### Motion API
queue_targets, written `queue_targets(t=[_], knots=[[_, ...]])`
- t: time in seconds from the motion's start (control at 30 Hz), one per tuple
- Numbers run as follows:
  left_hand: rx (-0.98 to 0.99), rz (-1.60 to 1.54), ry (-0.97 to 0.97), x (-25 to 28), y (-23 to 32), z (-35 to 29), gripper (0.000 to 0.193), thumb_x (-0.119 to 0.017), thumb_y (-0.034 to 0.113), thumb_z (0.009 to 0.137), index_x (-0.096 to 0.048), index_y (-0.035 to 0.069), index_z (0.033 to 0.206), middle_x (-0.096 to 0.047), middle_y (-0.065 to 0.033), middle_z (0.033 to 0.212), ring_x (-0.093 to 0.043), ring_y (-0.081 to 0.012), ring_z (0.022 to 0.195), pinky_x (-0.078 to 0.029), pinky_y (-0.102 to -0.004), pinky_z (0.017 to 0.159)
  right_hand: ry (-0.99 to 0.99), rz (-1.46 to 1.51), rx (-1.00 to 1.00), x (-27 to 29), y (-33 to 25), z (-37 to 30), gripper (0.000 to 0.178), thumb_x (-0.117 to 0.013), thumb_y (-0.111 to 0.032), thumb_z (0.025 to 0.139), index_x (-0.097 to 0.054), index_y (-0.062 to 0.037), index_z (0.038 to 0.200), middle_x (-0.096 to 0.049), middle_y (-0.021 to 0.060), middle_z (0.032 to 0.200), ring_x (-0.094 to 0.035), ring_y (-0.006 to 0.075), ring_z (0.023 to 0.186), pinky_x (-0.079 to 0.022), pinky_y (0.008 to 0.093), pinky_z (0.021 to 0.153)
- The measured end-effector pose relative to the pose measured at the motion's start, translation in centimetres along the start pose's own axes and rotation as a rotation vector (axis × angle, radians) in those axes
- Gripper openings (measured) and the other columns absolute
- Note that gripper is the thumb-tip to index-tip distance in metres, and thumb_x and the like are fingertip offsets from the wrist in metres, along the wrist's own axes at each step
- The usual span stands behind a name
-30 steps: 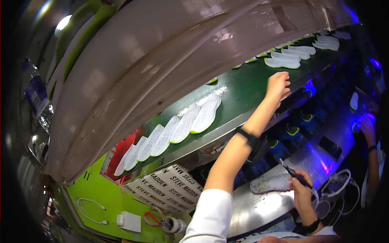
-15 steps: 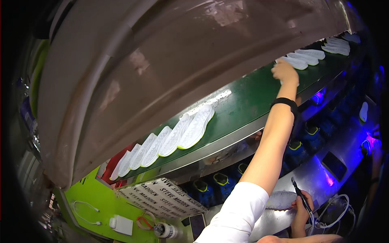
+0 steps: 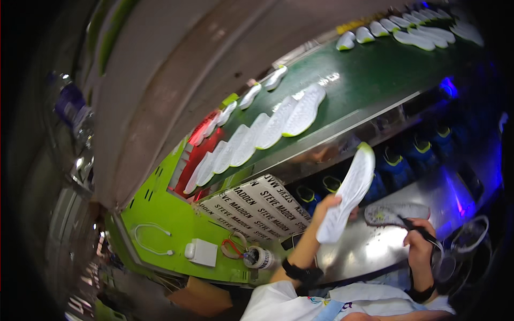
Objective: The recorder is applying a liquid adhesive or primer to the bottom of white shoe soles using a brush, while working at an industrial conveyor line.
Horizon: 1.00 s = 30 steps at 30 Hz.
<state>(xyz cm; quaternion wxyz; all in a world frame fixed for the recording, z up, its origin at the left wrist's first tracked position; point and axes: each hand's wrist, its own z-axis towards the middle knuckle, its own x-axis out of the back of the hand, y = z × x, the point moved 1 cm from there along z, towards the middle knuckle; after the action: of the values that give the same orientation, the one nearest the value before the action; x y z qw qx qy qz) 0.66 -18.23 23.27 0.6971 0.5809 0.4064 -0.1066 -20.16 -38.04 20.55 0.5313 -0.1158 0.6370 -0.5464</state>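
A white shoe sole [image 3: 349,193] with a yellow-green tip is gripped in my left hand [image 3: 324,207], raised and tilted over the metal bench. My right hand [image 3: 421,250] is closed around a black pen-like tool [image 3: 424,231] with a pale cable trailing from it. Beside the tool's tip lies a speckled grey sole [image 3: 384,215], flat on the metal worktop [image 3: 369,249]. The tip is close to the grey sole's edge; whether it touches, I cannot tell.
Overlapping white soles [image 3: 278,124] lie along the green conveyor belt [image 3: 342,80], with more at its far right. Blue shoes [image 3: 395,163] stand beneath it. A patterned box lid [image 3: 257,206], a roll of tape [image 3: 262,258] and a white charger [image 3: 202,251] sit at left. A brown cover hangs above.
My left hand has come back from the far belt to above the bench, now carrying a white sole. The right hand still holds its tool. The whole view has shifted.
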Motion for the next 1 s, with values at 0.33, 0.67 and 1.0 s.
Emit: queue_targets(t=[0.33,0.67,1.0], knots=[[-0.287,-0.451,0.385,4.9,-13.6,-4.5,0.048,-0.032,0.040,0.094,-0.047,0.006,0.124,-0.057,-0.0143,0.116,-0.058,-0.0300,0.100,-0.048,-0.0400,0.088,-0.680,-0.628,0.485,-8.1,4.8,0.6,0.022,-0.067,-0.007,0.071,-0.066,-0.0038,0.092,-0.066,0.0112,0.091,-0.062,0.0267,0.080,-0.048,0.0353,0.073],[-0.016,-0.602,-0.065,5.2,-8.5,-4.3,0.064,-0.043,0.046,0.088,-0.039,-0.007,0.124,-0.058,-0.0240,0.106,-0.059,-0.0402,0.090,-0.051,-0.0453,0.078,-0.916,-0.698,0.350,-9.0,2.5,0.7,0.025,-0.064,-0.008,0.074,-0.067,-0.0073,0.099,-0.066,0.0091,0.097,-0.061,0.0241,0.095,-0.047,0.0329,0.084],[0.524,0.320,-0.037,1.1,-2.9,1.2,0.034,-0.051,0.021,0.092,-0.057,-0.006,0.110,-0.063,-0.0148,0.103,-0.064,-0.0162,0.088,-0.053,-0.0275,0.075,-1.143,-0.837,0.180,-8.2,-1.1,1.9,0.020,-0.064,-0.008,0.070,-0.069,-0.0090,0.089,-0.067,0.0021,0.090,-0.063,0.0248,0.083,-0.049,0.0351,0.068]])
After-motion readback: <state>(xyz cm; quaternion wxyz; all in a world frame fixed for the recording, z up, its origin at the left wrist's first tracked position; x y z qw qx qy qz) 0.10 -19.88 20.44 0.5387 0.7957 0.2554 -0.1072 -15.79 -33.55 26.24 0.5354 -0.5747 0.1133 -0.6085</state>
